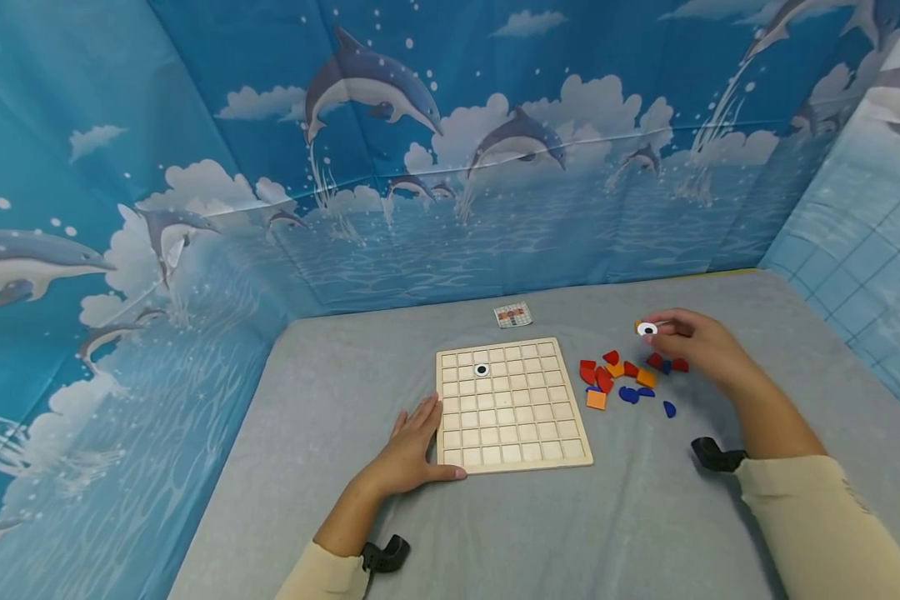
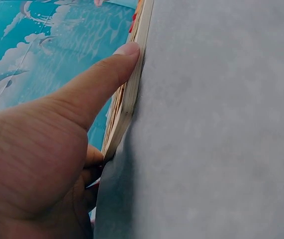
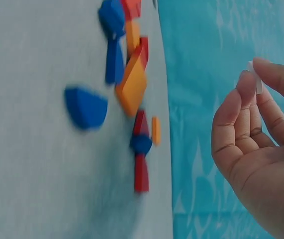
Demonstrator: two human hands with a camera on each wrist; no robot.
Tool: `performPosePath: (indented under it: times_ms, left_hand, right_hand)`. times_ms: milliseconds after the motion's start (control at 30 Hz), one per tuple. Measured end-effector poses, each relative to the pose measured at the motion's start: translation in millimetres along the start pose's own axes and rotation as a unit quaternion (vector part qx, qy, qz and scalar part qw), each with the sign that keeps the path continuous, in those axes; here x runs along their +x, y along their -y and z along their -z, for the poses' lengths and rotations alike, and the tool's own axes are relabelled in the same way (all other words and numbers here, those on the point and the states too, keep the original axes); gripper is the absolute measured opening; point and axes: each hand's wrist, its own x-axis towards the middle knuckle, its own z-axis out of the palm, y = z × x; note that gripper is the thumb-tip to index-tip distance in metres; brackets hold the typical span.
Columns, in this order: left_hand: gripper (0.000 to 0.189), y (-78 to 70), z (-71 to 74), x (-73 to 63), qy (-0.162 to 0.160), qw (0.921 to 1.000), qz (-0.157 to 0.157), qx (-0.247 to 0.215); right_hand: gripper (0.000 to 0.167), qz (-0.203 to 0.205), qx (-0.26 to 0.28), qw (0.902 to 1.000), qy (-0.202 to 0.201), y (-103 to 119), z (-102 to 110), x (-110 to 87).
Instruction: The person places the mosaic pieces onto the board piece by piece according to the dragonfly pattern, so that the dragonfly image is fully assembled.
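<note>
A square wooden grid board [image 1: 510, 404] lies on the grey cloth. One white eye piece with a black dot [image 1: 482, 370] sits in a cell near its far left. My left hand [image 1: 407, 457] rests at the board's near left corner, fingers along the left edge and thumb [image 2: 124, 57] on the front edge. Over the far side of the loose pieces, my right hand [image 1: 693, 343] pinches another white eye piece [image 1: 647, 330] between thumb and fingertips. The right wrist view shows that piece edge-on as a thin white disc [image 3: 257, 79].
Between board and right hand lie several loose red pieces [image 1: 603, 380], orange pieces [image 1: 596, 400] and blue pieces [image 1: 629, 395]. A small printed card [image 1: 513, 315] lies beyond the board. A dolphin-patterned curtain [image 1: 450, 208] stands along the table's back and left sides.
</note>
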Motion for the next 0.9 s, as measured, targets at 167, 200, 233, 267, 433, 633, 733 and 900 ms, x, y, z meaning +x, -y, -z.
performPosePath:
  times_ms: [167, 200, 233, 267, 433, 633, 733, 900]
  left_hand:
    - [0.117, -0.1, -0.3, 0.1, 0.001, 1.0000, -0.001, 0.001]
    - [0.117, -0.1, -0.5, 0.2, 0.001, 1.0000, -0.002, 0.001]
    - [0.117, -0.1, -0.6, 0.3, 0.002, 1.0000, -0.002, 0.000]
    - [0.117, -0.1, -0.6, 0.3, 0.002, 1.0000, -0.001, 0.001]
    - [0.117, -0.1, -0.4, -0.2, 0.003, 1.0000, 0.001, 0.001]
    - [0.117, 0.1, -0.3, -0.2, 0.002, 1.0000, 0.002, 0.001]
    - [0.117, 0.4, -0.6, 0.0, 0.002, 1.0000, 0.002, 0.002]
    - [0.117, 1.0, -0.8, 0.4, 0.000, 1.0000, 0.001, 0.003]
  right_hand:
    - [0.059, 0.016, 0.022, 0.9994, 0.019, 15, -10, -0.3]
    - [0.058, 0.020, 0.023, 0.9993, 0.023, 17, -13, -0.3]
    - [0.056, 0.024, 0.026, 0.9990, 0.027, 20, -15, -0.4]
    - [0.055, 0.029, 0.028, 0.9987, 0.031, 22, -18, -0.3]
    - [0.051, 0.039, 0.059, 0.9958, 0.058, 31, -29, 2.0]
    - [0.050, 0.048, 0.062, 0.9946, 0.069, 40, -41, 5.3]
    - [0.050, 0.050, 0.067, 0.9938, 0.073, 45, -46, 5.4]
    - [0.055, 0.049, 0.091, 0.9902, 0.093, 53, -54, 8.3]
